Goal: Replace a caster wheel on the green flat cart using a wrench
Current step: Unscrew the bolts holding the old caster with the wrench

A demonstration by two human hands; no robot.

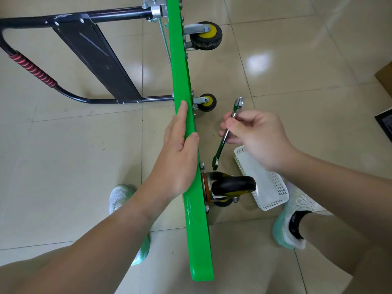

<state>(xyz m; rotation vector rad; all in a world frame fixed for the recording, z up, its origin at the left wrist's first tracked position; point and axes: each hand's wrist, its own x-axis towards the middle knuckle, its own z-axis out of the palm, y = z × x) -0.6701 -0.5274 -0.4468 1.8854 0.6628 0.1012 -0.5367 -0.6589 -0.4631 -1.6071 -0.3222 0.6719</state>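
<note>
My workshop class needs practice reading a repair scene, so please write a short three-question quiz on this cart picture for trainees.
1. True or false: the green cart lies flat on its wheels.
2. The right hand holds: A) a wrench, B) a screwdriver, C) a spare wheel.
3. Fill in: beside the nearest caster wheel, a white ____ sits on the floor.

Key:
1. False. It stands on its edge, and the left hand rests on the upper edge.
2. A.
3. basket.
</note>
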